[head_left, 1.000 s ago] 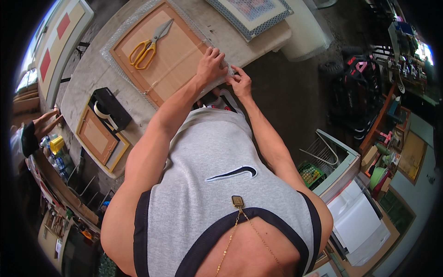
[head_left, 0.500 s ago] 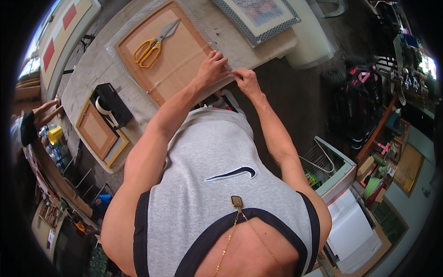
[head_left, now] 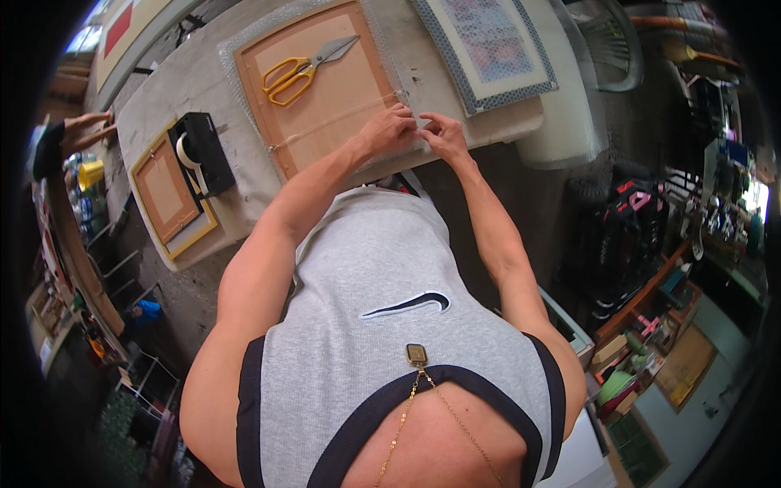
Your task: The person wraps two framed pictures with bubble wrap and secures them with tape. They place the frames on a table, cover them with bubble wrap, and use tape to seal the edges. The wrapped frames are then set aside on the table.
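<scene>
A brown frame lay slantwise on the worktop, back upward, crossed by a pale string, clear bubble wrap showing past its edges.

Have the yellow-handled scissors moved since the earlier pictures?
No. Judged against the brown framed panel beneath them, the yellow-handled scissors lie in the same spot at the same angle; only the view has turned, shifting both.

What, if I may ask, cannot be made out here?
In the head view:
Whatever the left hand and right hand may pinch: too small to tell.
Front of the large frame: hidden by its back panel.
Far end of the framed picture: past the top edge.
Part of the small frame: behind the tape dispenser.
</scene>
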### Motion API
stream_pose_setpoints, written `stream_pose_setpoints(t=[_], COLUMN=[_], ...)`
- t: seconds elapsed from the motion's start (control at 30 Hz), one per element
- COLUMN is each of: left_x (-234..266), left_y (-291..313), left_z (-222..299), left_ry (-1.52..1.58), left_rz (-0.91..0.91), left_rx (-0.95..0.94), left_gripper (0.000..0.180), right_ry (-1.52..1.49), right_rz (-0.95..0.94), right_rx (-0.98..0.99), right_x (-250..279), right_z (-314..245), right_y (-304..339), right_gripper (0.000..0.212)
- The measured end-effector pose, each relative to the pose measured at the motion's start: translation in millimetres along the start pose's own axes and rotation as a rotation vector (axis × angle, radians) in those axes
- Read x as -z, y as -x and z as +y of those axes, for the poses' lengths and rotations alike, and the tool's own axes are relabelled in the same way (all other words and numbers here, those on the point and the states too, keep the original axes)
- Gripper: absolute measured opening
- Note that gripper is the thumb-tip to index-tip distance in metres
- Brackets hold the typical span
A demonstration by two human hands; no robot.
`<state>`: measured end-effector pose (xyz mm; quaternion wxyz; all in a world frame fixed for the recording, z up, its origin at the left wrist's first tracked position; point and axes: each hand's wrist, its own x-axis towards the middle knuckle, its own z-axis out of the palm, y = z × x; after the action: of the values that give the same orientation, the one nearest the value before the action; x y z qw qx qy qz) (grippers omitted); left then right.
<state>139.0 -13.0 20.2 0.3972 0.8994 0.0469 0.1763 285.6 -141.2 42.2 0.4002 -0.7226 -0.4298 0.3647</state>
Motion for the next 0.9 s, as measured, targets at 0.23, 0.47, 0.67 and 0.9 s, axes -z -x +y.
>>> stream_pose_setpoints(t=[0.23, 0.47, 0.67, 0.9], left_x=[-16.8, -28.5, -39.5, -56.6], left_y=[3.2, 6.0, 6.6, 4.1], left_z=[5.9, 8.4, 10.8, 14.7], left_ry=[-0.034, -0.071, -0.107, 0.003], left_rz=[0.181, 0.338, 0.414, 0.496], left_rx=[0.093, 0.092, 0.133, 0.426], left_gripper=[0.010, 0.008, 0.010, 0.012], right_ry=[-0.090, -0.164, 0.395, 0.007], right_rz=[-0.170, -0.539, -0.598, -1.032], right_rx=[-0.245, -0.359, -0.042, 0.243], right_x=[8.6, 24.9, 2.7, -207.9], right_z=[28.3, 18.8, -68.0, -175.8], right_y=[-26.6, -56.4, -130.9, -123.5], right_gripper=[0.038, 0.029, 0.020, 0.029])
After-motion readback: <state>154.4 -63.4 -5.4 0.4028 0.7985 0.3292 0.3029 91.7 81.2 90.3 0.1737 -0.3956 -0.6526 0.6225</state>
